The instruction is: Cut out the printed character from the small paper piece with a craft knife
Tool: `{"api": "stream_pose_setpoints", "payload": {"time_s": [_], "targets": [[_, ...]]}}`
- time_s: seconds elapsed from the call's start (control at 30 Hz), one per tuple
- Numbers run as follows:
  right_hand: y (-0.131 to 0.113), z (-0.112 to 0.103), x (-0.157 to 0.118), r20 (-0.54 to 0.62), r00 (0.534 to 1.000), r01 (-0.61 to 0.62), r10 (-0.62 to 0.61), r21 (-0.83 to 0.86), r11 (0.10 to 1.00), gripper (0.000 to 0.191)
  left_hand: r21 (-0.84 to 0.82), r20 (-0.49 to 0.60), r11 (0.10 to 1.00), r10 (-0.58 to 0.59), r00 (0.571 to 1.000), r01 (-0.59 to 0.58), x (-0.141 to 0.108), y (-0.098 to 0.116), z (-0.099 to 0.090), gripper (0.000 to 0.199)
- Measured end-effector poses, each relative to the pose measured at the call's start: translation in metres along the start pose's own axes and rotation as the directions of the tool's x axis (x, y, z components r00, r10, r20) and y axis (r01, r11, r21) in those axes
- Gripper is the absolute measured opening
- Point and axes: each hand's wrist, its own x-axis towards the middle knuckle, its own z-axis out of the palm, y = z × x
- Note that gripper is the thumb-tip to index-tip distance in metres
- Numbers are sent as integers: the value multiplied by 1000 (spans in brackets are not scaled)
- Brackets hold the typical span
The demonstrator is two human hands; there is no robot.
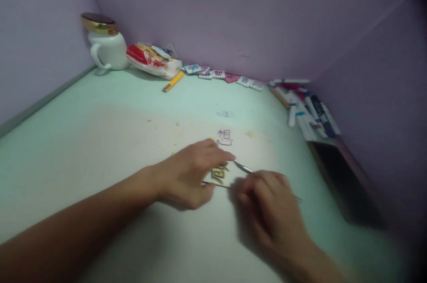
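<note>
My left hand [196, 171] presses on a small white card [220, 175] with a yellow and dark character, its fingers on the far edge and its thumb on the near left corner. My right hand [271, 203] is closed round a thin metal tool [244, 167], whose pointed tip lies beside my left fingertip at the card's upper right. Beyond the card, a purple character [224, 137] is drawn on the pale surface. Yellow scraps [250, 134] are scattered near it.
A white mug [111, 51] with a gold lid stands at the back left, beside a red and white packet [151, 61]. A yellow piece [173, 82] and small lettered cards [218, 74] line the wall. Markers [300, 111] and a dark phone-like slab [343, 180] lie at right.
</note>
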Motion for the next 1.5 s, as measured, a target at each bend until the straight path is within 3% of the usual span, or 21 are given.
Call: {"api": "stream_pose_setpoints", "payload": {"time_s": [0.13,0.27,0.4,0.53,0.63,0.77,0.9,1.03,1.2,1.4,1.5], "targets": [[16,-17,-2,-98,991,-102,87,-157,982,17,-3,36,1000,-29,999,29,-2,1,-1,58],[28,-26,-2,-39,983,-182,179,-316,931,13,-7,31,999,-36,999,36,-2,2,-1,65],[36,-22,-5,63,965,-228,254,-275,934,10,29,6,999,-21,1000,21,1,3,0,63],[41,-17,-6,99,966,-205,239,-270,941,12,95,19,995,-35,999,33,2,1,2,58],[38,-20,-5,32,966,-238,257,-281,930,12,83,15,996,-33,999,31,1,-1,2,63],[28,-25,-5,-50,943,-334,330,-117,935,10,64,-32,997,-32,999,34,-2,-4,0,68],[20,-26,-7,-72,967,-253,246,-99,963,13,175,-98,973,-138,986,153,-1,-5,-3,51],[12,-25,-6,-14,974,-226,226,-39,973,11,171,-137,939,-277,951,299,2,-5,-2,30],[6,-27,-5,81,984,-156,160,-53,986,12,157,-77,969,-182,980,192,5,-5,2,21],[8,-38,-2,191,981,0,22,-109,994,22,-14,-71,976,-219,973,219,5,-7,1,13],[7,-41,-1,244,970,18,7,-101,995,21,-52,-47,979,-201,978,199,5,-6,0,12]]}}
